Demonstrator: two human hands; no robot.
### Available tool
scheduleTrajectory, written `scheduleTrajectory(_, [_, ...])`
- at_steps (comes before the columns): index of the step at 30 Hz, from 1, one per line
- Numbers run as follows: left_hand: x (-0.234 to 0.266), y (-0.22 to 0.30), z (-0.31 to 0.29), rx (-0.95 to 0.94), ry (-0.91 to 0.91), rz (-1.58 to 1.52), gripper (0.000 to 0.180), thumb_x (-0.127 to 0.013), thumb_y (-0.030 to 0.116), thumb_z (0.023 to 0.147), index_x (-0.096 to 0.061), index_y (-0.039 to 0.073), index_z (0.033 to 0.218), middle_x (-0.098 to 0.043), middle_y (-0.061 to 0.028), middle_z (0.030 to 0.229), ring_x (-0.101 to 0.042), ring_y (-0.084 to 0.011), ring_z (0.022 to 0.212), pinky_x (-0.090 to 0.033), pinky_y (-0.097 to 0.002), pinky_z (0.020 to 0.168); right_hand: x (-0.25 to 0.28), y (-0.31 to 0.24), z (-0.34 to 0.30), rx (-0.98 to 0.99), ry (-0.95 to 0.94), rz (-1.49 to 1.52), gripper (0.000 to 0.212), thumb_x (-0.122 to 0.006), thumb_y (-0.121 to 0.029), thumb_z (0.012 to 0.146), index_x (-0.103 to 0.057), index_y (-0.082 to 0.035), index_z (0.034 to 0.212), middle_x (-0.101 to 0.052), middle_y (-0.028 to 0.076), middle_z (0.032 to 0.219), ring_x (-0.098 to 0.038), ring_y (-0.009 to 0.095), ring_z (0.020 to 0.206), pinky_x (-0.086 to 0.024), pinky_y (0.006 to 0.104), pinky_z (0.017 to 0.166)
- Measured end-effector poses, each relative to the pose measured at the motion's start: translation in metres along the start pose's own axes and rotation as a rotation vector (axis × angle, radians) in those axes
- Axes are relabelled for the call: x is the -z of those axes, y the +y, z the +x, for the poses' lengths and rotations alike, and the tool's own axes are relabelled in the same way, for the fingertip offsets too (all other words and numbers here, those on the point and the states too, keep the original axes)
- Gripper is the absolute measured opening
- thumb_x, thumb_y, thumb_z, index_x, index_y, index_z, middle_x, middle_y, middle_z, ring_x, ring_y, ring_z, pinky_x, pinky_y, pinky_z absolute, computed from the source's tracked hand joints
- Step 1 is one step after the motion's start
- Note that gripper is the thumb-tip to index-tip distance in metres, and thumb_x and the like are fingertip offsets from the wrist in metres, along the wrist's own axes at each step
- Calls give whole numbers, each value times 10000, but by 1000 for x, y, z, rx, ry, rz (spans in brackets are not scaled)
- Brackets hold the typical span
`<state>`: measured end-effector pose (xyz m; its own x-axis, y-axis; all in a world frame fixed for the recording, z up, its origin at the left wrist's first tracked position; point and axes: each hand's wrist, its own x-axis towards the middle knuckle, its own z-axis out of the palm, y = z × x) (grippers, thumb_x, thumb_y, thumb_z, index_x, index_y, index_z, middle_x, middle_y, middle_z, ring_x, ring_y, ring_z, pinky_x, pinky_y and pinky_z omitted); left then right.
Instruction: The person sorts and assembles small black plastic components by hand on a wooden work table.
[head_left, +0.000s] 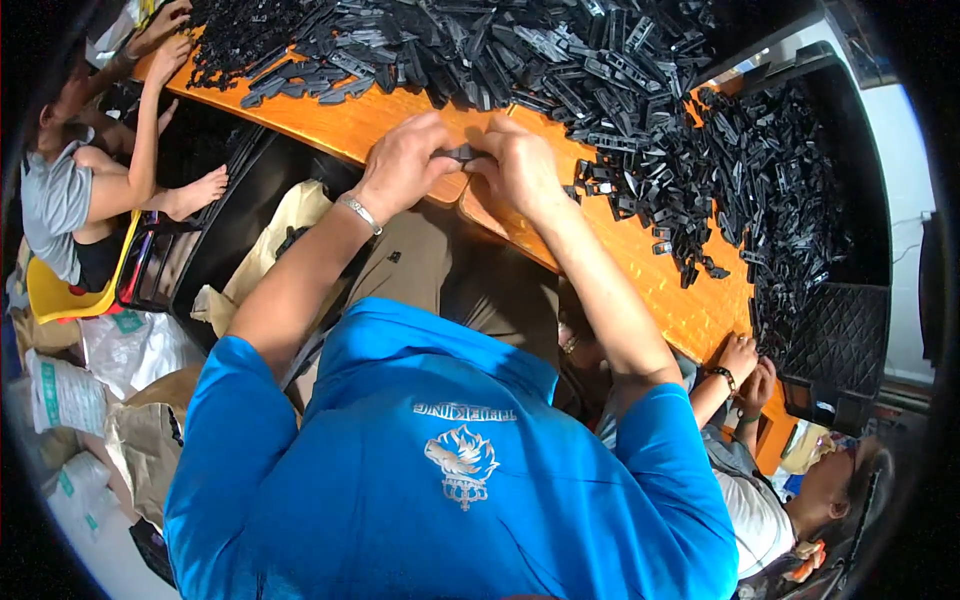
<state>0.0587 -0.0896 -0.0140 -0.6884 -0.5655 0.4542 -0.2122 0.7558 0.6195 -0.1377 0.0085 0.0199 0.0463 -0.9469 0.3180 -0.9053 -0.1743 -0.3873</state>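
Near the front edge of the orange wooden table (pixel 330 125), my two hands meet over a small dark plastic part (pixel 462 153). My left hand (pixel 405 165), with a metal bracelet at the wrist, pinches its left end between thumb and fingers. On the other end, my right hand (pixel 517 165) is closed too. The fingers cover most of the part, so its exact kind is hidden. Just beyond my hands lies a wide heap of long black plastic pieces (pixel 480 60). Smaller black clip-like pieces (pixel 640 190) are spread to the right of my right hand.
More black pieces (pixel 790 180) fill the table's right end, beside a black quilted panel (pixel 838 335). A person (pixel 75 190) sits at the left on a yellow chair (pixel 70 292); another person's hands (pixel 745 365) are at the right edge. Paper sacks (pixel 150 450) and white bags (pixel 130 350) lie at lower left.
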Motion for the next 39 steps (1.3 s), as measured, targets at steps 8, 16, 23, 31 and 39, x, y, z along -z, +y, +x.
scheduleTrajectory(8, [99, 1, -40, 238, -333, 62, 183, -828, 93, 834, -741, 36, 985, -673, -140, 950, -683, -359, 889, -543, -446, 797, 10, -32, -45, -109, 9, 61, 188, -823, -150, 865, -792, -104, 1044, -714, 124, 979, -726, 382, 913, -589, 468, 777])
scheduleTrajectory(16, [107, -8, -24, 375, -81, 69, 276, -778, 126, 917, -740, 46, 1179, -730, -156, 1067, -748, -319, 1036, -585, -423, 883, 52, 6, -106, -539, 135, -291, 359, -852, -233, 883, -783, -127, 1220, -694, 145, 1099, -731, 381, 968, -594, 465, 819])
scheduleTrajectory(23, [36, -29, 41, 103, 138, 414, 353, -686, 19, 917, -705, 112, 1257, -628, -118, 1090, -665, -331, 1043, -584, -447, 869, 51, 11, -97, -505, 111, -174, 268, -771, -117, 952, -784, -103, 1219, -711, 174, 1104, -716, 395, 987, -576, 460, 841])
scheduleTrajectory(31, [46, -42, 59, -136, 84, 599, 159, -679, 73, 899, -671, 95, 1056, -594, -92, 1106, -621, -298, 1089, -588, -428, 888, 60, 10, -96, -492, 122, -177, 236, -697, -98, 996, -707, -39, 1224, -728, 254, 1099, -724, 441, 1001, -584, 493, 868])
scheduleTrajectory(39, [43, -13, 36, -136, 172, 168, 232, -761, 24, 934, -661, 44, 1142, -665, -85, 1025, -678, -239, 920, -577, -362, 801, 48, -25, -83, -370, -92, -101, 291, -766, -48, 904, -709, -30, 1189, -708, 239, 1099, -714, 457, 997, -591, 499, 842])
